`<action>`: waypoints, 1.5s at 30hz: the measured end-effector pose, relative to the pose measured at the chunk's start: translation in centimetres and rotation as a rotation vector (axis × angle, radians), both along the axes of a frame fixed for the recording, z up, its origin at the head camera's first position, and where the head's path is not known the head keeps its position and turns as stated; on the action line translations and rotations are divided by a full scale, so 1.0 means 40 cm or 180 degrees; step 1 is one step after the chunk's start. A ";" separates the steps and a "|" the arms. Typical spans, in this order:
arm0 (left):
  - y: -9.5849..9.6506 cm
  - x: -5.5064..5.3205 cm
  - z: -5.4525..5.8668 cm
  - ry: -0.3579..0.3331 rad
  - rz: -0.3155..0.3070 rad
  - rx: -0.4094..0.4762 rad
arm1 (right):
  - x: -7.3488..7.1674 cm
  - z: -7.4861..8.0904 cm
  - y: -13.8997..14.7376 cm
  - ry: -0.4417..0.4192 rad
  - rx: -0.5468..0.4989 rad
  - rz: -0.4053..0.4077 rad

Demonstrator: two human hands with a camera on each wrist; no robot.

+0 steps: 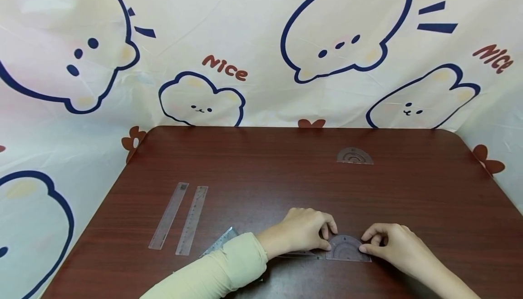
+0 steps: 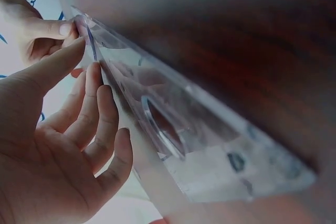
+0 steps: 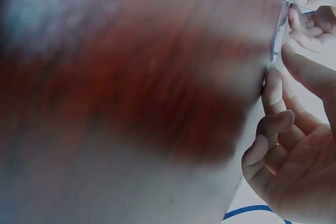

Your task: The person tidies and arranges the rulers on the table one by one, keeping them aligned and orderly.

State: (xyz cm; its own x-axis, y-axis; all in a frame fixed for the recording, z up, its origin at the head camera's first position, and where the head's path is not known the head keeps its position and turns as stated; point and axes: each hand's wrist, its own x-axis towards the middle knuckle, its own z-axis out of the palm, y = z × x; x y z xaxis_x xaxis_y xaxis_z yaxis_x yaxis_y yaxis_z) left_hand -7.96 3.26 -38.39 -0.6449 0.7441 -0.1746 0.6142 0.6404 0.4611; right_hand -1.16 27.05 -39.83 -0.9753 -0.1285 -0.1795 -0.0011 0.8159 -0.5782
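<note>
A clear half-round protractor [image 1: 348,249] lies near the front of the table between both hands. The left hand [image 1: 302,229] pinches its left side with thumb and fingertips. On the other side, the right hand [image 1: 399,247] pinches the right edge between thumb and index finger, its other fingers curled in. A clear set square [image 2: 210,129] with an oval cut-out lies beside the left hand; in the head view the left hand and forearm hide much of it. Another clear triangular piece [image 1: 229,236] pokes out behind the left sleeve [image 1: 245,256].
Two clear straight rulers, a left one [image 1: 168,216] and a right one [image 1: 192,220], lie side by side on the left of the brown table [image 1: 261,162]. A second protractor [image 1: 354,156] lies near the back edge. A patterned cloth [image 1: 261,31] hangs behind.
</note>
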 end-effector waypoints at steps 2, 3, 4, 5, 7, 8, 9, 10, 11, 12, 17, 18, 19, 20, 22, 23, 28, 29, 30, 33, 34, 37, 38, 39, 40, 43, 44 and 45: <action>-0.001 -0.002 0.000 0.0021 -0.0001 0.0047 | -0.001 0.001 0.001 0.0022 0.0019 -0.0013; -0.002 -0.004 0.000 0.0032 0.0001 0.0075 | -0.001 0.002 0.002 0.0031 0.0025 -0.0020; -0.002 -0.005 0.000 0.0042 0.0004 0.0105 | -0.002 0.003 0.003 0.0049 0.0030 -0.0026; -0.003 -0.006 -0.001 0.0051 0.0011 0.0138 | -0.002 0.004 0.003 0.0068 0.0032 -0.0031; -0.002 -0.010 -0.002 0.0083 0.0042 0.0184 | -0.005 0.007 0.003 0.0123 0.0028 -0.0028; -0.002 -0.011 -0.002 0.0102 0.0062 0.0198 | -0.007 0.009 0.003 0.0145 0.0021 -0.0027; -0.001 -0.013 -0.002 0.0123 0.0080 0.0206 | -0.009 0.011 0.003 0.0165 0.0009 -0.0023; 0.000 -0.014 -0.001 0.0145 0.0096 0.0209 | -0.011 0.011 0.004 0.0201 0.0000 0.0003; 0.001 -0.016 -0.001 0.0163 0.0109 0.0210 | -0.013 0.013 0.004 0.0224 -0.0003 0.0008; 0.002 -0.017 0.000 0.0183 0.0123 0.0206 | -0.016 0.014 0.003 0.0249 -0.0003 0.0015; 0.006 -0.025 0.006 0.0211 0.0140 0.0230 | -0.026 0.020 -0.003 0.0314 0.0005 0.0043; 0.006 -0.027 0.007 0.0213 0.0145 0.0239 | -0.028 0.021 -0.004 0.0316 0.0002 0.0050; 0.007 -0.029 0.007 0.0213 0.0152 0.0251 | -0.031 0.022 -0.006 0.0316 0.0000 0.0058; 0.008 -0.031 0.007 0.0217 0.0165 0.0257 | -0.034 0.023 -0.007 0.0318 0.0000 0.0069; 0.009 -0.034 0.006 0.0213 0.0198 0.0265 | -0.041 0.025 -0.009 0.0317 -0.0006 0.0060; 0.010 -0.036 0.005 0.0213 0.0215 0.0265 | -0.045 0.027 -0.009 0.0319 -0.0008 0.0061; 0.013 -0.048 0.002 0.0214 0.0283 0.0250 | -0.067 0.034 -0.009 0.0367 0.0008 0.0034; 0.014 -0.051 0.002 0.0212 0.0293 0.0253 | -0.072 0.035 -0.008 0.0380 0.0011 0.0024; 0.016 -0.053 0.002 0.0209 0.0305 0.0257 | -0.076 0.036 -0.007 0.0385 0.0013 0.0014; 0.020 -0.064 0.002 0.0171 0.0332 0.0293 | -0.088 0.040 -0.003 0.0415 0.0017 -0.0016; 0.021 -0.067 0.002 0.0152 0.0337 0.0304 | -0.092 0.041 -0.001 0.0422 0.0019 -0.0022; 0.022 -0.080 0.002 0.0098 0.0357 0.0317 | -0.105 0.045 0.003 0.0433 0.0003 -0.0031; 0.021 -0.084 0.003 0.0081 0.0367 0.0310 | -0.110 0.045 0.004 0.0441 -0.0022 -0.0031; 0.021 -0.088 0.004 0.0070 0.0375 0.0306 | -0.114 0.046 0.006 0.0431 -0.0060 -0.0030; 0.021 -0.093 0.004 0.0062 0.0379 0.0303 | -0.119 0.047 0.008 0.0423 -0.0098 -0.0034; 0.019 -0.107 0.005 0.0052 0.0393 0.0303 | -0.134 0.049 0.014 0.0401 -0.0216 -0.0053; 0.019 -0.112 0.004 0.0049 0.0398 0.0301 | -0.138 0.049 0.017 0.0386 -0.0244 -0.0063; 0.018 -0.117 0.004 0.0049 0.0398 0.0302 | -0.143 0.050 0.019 0.0382 -0.0260 -0.0069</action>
